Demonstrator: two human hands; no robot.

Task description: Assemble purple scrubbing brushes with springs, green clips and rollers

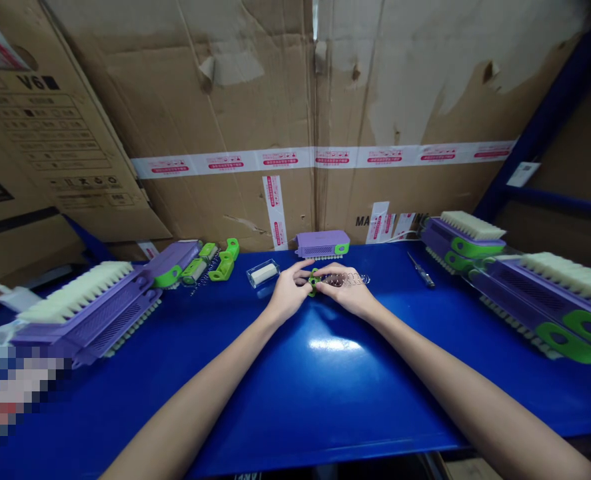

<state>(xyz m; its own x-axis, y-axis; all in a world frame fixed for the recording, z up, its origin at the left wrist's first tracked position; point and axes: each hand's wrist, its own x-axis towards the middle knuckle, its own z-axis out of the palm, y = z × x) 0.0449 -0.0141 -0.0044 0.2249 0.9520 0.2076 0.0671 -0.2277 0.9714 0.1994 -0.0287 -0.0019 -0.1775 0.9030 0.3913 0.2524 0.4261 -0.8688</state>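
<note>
Above the middle of the blue table, my left hand (290,293) has its fingers closed on a small green plastic part (314,283). My right hand (349,293) pinches the same part from the other side with thumb and fingertips. A thin metal coil spring (360,279) stretches from near the part across the back of my right hand; how it is fastened cannot be made out. Just left of my left hand sits a clear plastic case (264,274) with a white block in it. Behind my hands lies a purple brush (324,245), bristles down.
Green brackets (222,267) and loose springs lie at the back left. Purple brushes are stacked at the left (90,320) and right (540,293). A screwdriver (422,270) rests to the right of my hands. Cardboard (225,120) walls the back of the blue table (295,413).
</note>
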